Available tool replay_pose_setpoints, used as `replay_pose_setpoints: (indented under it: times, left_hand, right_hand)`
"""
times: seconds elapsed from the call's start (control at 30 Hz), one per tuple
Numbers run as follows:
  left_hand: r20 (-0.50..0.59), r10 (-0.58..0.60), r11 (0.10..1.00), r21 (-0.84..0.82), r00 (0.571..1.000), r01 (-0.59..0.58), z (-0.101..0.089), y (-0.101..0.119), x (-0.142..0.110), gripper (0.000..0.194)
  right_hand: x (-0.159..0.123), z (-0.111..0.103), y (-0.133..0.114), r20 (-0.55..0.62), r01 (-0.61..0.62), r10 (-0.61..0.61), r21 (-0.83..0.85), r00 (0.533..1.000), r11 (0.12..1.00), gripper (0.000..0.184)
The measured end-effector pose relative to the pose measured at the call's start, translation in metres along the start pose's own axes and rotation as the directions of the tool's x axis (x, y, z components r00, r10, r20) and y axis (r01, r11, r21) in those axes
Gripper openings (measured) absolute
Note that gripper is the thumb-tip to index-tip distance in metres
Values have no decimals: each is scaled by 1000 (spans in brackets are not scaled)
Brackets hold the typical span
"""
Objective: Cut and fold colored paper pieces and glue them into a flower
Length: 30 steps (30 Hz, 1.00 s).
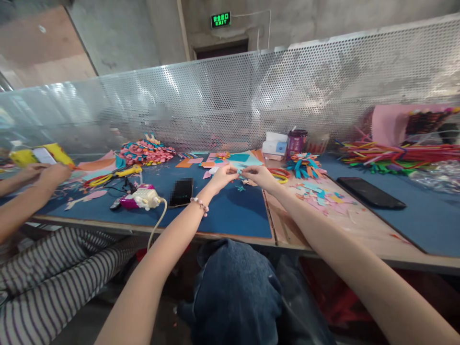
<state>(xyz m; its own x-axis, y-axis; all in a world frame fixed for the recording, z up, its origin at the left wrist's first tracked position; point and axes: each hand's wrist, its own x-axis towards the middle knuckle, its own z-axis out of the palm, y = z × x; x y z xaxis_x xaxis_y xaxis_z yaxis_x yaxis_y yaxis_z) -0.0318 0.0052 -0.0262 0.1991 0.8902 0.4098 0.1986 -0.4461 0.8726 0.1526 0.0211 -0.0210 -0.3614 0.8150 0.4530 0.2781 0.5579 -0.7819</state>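
Note:
My left hand [223, 178] and my right hand [261, 176] meet above the blue mat [230, 218], fingertips almost touching. Between them is a small light-blue piece [239, 172], pinched from both sides; its shape is too small to make out. Just below, a teal cut-out [240, 188] lies on the mat. Behind my hands are flat coloured sheets [240, 158] in blue and orange, partly hidden by my fingers. Scattered pink and blue scraps [323, 196] lie to the right of my right hand.
A dark phone [181, 192] and a power strip [142, 197] with a cable lie left of my arm. Another phone [372, 192], a purple cup [297, 143] and colourful sticks [388, 152] are to the right. At far left, a co-worker's hands [52, 177] work near yellow packaging.

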Motion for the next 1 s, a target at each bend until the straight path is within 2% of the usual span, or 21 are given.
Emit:
replay_pose_setpoints:
  times: [0.37, 1.0]
  left_hand:
    - [6, -8, 1000, 8, 1000, 8, 1, -1, 0, 18]
    - [-1, 9, 1000, 9, 1000, -9, 0, -4, 2, 17]
  right_hand:
    - [2, 0, 1, -38, 63, -66, -75, 997, 995, 26]
    - [1, -2, -1, -24, 83, -85, -98, 996, 992, 27]
